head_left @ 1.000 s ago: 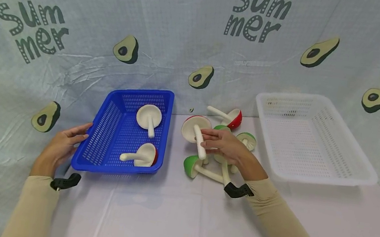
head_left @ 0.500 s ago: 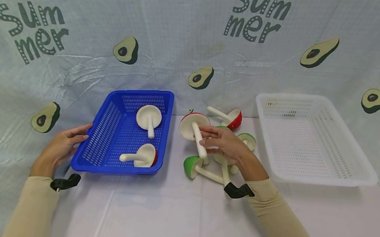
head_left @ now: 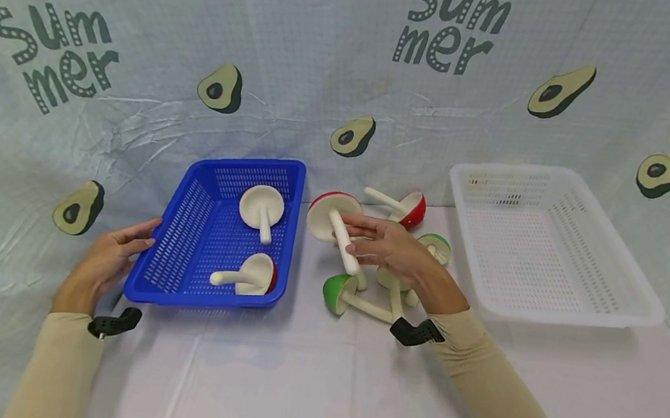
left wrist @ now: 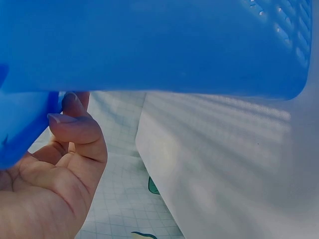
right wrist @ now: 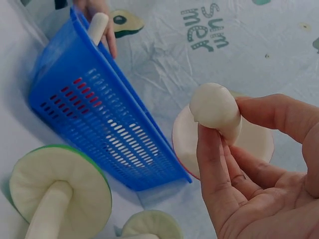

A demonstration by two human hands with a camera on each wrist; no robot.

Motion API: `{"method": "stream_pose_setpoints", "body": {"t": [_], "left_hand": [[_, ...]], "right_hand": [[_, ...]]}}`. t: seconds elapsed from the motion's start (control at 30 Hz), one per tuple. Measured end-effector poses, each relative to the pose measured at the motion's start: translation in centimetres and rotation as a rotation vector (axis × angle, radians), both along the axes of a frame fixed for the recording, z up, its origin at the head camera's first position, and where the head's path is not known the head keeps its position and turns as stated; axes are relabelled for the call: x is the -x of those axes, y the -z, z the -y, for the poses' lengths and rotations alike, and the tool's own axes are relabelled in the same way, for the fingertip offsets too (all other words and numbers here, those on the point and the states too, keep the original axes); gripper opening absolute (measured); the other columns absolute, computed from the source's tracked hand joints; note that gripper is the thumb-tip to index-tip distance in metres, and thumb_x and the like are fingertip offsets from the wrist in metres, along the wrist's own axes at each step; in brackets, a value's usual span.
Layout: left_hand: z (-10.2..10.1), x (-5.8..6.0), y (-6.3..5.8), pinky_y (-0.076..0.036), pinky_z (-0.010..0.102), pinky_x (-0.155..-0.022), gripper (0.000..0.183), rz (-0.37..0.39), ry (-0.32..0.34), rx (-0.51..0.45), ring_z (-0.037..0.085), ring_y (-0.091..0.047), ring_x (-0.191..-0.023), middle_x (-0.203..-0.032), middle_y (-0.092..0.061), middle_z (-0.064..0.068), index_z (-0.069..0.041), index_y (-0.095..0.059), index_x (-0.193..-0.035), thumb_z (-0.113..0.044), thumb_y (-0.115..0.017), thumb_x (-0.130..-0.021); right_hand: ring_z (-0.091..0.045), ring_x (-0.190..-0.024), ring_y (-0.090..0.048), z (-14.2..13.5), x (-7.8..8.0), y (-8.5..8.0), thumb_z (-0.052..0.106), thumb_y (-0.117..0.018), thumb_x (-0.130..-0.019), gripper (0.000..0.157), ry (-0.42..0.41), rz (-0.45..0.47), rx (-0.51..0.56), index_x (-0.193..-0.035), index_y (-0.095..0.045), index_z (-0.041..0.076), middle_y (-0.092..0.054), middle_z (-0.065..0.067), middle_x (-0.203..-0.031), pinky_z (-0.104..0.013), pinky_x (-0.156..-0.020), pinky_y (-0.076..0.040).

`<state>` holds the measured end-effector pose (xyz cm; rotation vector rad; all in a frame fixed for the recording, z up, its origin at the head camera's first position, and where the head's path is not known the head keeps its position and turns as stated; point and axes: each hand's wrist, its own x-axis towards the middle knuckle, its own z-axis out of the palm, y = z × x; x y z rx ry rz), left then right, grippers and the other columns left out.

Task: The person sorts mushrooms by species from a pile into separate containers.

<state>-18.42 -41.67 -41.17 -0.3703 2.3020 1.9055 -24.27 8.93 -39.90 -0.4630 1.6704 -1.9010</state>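
My right hand [head_left: 394, 248] pinches the white stem of a toy mushroom [head_left: 323, 218] with a red-edged cap, held just right of the blue basket [head_left: 293, 239]. In the right wrist view the stem end [right wrist: 214, 105] sits between thumb and fingers, cap behind. My left hand [head_left: 106, 257] holds the basket's left rim; the left wrist view has its curled fingers at the blue edge [left wrist: 30, 129]. Inside the basket lie two mushrooms, an upper one [head_left: 261, 206] and a lower one [head_left: 257, 273] with a red cap edge.
Green-capped mushrooms, among them one at the front [head_left: 336, 292] and one at the back [head_left: 436, 247], lie around my right hand. A red-capped mushroom [head_left: 410, 210] lies behind it. A white basket [head_left: 554, 321] stands at the right, against the patterned backdrop cloth [head_left: 311, 30].
The right hand has shifted slightly left and away from me, carrying the red-capped mushroom nearer the blue basket. The left hand stays at the rim.
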Motion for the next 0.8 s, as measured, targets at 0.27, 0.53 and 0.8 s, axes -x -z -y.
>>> {"method": "stream_pose_setpoints", "body": {"t": [0.27,0.53,0.8], "left_hand": [[0.1,0.1,0.1,-0.057,0.02,-0.078,0.06,0.006,-0.001,0.0,0.004,-0.063,-0.098,-0.121,-0.051,-0.009,-0.011,-0.035,-0.158,-0.019,-0.06,-0.104],[0.1,-0.1,0.0,-0.057,0.02,-0.078,0.06,0.008,0.005,0.029,0.003,-0.062,-0.099,-0.121,-0.051,-0.01,-0.014,-0.037,-0.158,-0.022,-0.061,-0.103],[-0.1,0.0,-0.2,-0.055,0.018,-0.08,0.057,0.014,0.02,0.095,0.006,-0.058,-0.105,-0.124,-0.049,-0.012,-0.018,-0.038,-0.157,-0.025,-0.059,-0.105]], "right_hand": [[-0.019,-0.117,-0.064,1.0,0.4,-0.5,-0.003,-0.066,-0.095,0.063,-0.028,0.006,0.006,-0.153,-0.043,0.005,-0.052,-0.017,-0.147,-0.034,-0.096,-0.055],[-0.02,-0.12,-0.063,2.0,0.9,-0.7,0.001,-0.066,-0.096,0.061,-0.047,0.009,-0.03,-0.152,-0.046,0.01,-0.053,-0.012,-0.148,-0.034,-0.092,-0.056],[-0.021,-0.124,-0.061,3.1,1.1,-1.2,0.003,-0.066,-0.096,0.061,-0.075,0.015,-0.012,-0.153,-0.045,0.01,-0.052,-0.011,-0.15,-0.036,-0.093,-0.056]]}}
